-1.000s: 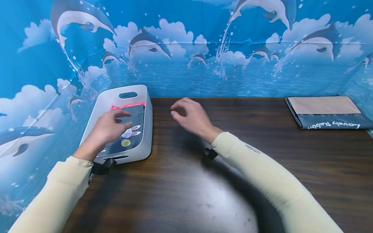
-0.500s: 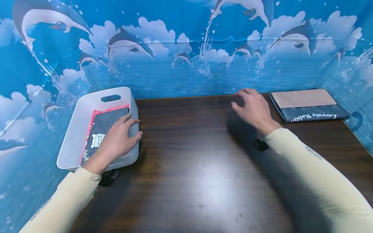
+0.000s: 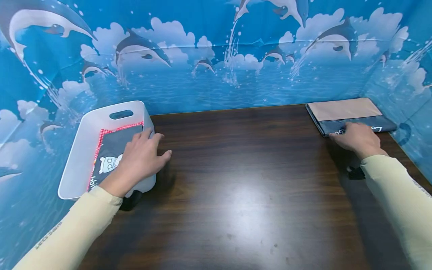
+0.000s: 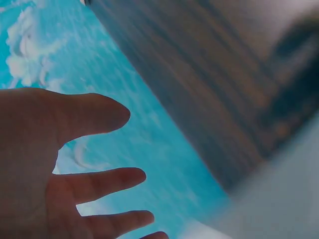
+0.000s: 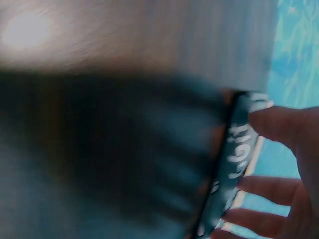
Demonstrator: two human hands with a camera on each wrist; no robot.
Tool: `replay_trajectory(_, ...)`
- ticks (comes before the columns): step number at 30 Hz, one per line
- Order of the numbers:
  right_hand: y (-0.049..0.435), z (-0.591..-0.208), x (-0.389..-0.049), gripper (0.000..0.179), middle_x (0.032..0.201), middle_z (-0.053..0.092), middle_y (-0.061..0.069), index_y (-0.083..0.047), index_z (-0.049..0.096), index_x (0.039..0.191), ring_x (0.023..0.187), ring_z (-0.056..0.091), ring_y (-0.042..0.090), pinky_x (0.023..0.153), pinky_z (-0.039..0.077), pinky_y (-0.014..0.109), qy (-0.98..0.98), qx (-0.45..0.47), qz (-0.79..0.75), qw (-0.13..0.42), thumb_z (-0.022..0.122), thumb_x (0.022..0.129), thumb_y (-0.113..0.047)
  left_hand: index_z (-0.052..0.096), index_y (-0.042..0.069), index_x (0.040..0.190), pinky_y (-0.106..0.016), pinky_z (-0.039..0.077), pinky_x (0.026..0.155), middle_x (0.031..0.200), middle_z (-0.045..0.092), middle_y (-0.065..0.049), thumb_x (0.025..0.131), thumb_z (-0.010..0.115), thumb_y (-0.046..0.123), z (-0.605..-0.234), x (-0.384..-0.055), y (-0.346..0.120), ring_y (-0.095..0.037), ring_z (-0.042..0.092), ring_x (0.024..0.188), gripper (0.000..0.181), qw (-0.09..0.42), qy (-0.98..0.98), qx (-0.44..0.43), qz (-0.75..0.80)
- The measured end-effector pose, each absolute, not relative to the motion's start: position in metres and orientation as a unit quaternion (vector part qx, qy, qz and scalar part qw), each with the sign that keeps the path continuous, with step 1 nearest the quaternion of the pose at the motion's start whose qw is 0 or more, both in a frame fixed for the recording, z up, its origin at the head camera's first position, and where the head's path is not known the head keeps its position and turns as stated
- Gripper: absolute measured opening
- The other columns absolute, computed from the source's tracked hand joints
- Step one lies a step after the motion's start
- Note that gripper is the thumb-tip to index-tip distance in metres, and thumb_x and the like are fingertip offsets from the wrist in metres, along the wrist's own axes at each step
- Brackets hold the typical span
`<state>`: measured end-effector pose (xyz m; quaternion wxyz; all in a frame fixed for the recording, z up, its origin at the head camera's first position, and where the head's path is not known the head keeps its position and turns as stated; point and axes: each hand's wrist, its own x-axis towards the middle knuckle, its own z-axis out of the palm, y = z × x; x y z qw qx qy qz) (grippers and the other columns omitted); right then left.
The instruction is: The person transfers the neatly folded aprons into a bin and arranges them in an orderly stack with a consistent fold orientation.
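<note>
On the table's far right lies a folded dark piece with a tan panel and white lettering, glossy like coated fabric. My right hand is over its front edge. In the right wrist view the thumb and spread fingers reach the lettered folded piece, not curled round it. My left hand hovers over the right side of a white plastic bin, fingers spread. Inside the bin lies a dark flat piece with red gingham trim and an animal print, partly hidden by that hand.
A blue curtain with printed dolphins hangs behind the table and along both sides. The dark wooden table stretches between the bin and the folded piece, with a bright glare patch at its front middle.
My right hand has moved far right from mid-table to the folded piece. My left hand stays by the bin, now over its right side. The head view has turned rightward.
</note>
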<state>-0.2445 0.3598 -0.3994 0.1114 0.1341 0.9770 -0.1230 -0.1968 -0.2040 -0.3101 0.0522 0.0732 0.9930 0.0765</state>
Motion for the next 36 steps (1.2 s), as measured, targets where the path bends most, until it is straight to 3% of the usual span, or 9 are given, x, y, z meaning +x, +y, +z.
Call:
replay_trajectory(7, 0.37, -0.417, -0.241, 0.08, 0.153, 0.033, 0.048, 0.011, 0.034, 0.158, 0.141, 0.032, 0.068, 0.106, 0.044, 0.078, 0.978, 0.126, -0.117, 0.121, 0.052, 0.107, -0.048, 0.052, 0.002, 0.156, -0.065, 0.033, 0.128, 0.171, 0.035, -0.027, 0.105, 0.067, 0.034, -0.299, -0.216, -0.117, -0.048, 0.036, 0.157, 0.062, 0.075, 0.984, 0.146, 0.074)
replay_trajectory(15, 0.375, -0.422, -0.233, 0.071, 0.158, 0.031, 0.047, 0.012, 0.035, 0.159, 0.145, 0.031, 0.067, 0.112, 0.039, 0.079, 0.984, 0.099, -0.105, 0.105, 0.051, 0.107, -0.035, 0.043, 0.009, 0.164, -0.057, 0.035, 0.129, 0.171, 0.039, -0.018, 0.11, 0.061, 0.04, -0.342, -0.241, -0.027, -0.039, 0.04, 0.156, 0.065, 0.151, 0.963, 0.197, 0.1)
replay_trajectory(21, 0.372, -0.426, -0.224, 0.067, 0.162, 0.031, 0.045, 0.01, 0.037, 0.159, 0.147, 0.029, 0.066, 0.117, 0.033, 0.078, 0.989, 0.069, -0.096, 0.092, 0.051, 0.108, -0.031, 0.043, 0.01, 0.164, -0.055, 0.036, 0.129, 0.172, 0.038, -0.015, 0.111, 0.057, 0.042, -0.366, -0.248, 0.022, -0.036, 0.04, 0.158, 0.062, 0.162, 0.947, 0.255, 0.11)
replay_trajectory(29, 0.369, -0.43, -0.215, 0.064, 0.163, 0.035, 0.041, 0.004, 0.042, 0.161, 0.149, 0.033, 0.062, 0.12, 0.032, 0.077, 0.991, 0.033, -0.105, 0.076, 0.052, 0.109, -0.032, 0.042, 0.012, 0.165, -0.053, 0.028, 0.134, 0.177, 0.03, -0.013, 0.113, 0.053, 0.044, -0.375, -0.253, 0.065, -0.033, 0.03, 0.164, 0.063, 0.161, 0.934, 0.286, 0.142)
replay_trajectory(36, 0.356, -0.432, -0.204, 0.062, 0.163, 0.041, 0.037, 0.003, 0.05, 0.157, 0.149, 0.038, 0.06, 0.12, 0.034, 0.075, 0.992, 0.0, -0.112, 0.053, 0.057, 0.107, -0.034, 0.036, 0.017, 0.169, -0.054, 0.024, 0.135, 0.181, 0.02, -0.012, 0.112, 0.053, 0.044, -0.379, -0.253, 0.082, -0.035, 0.021, 0.167, 0.065, 0.199, 0.924, 0.297, 0.135)
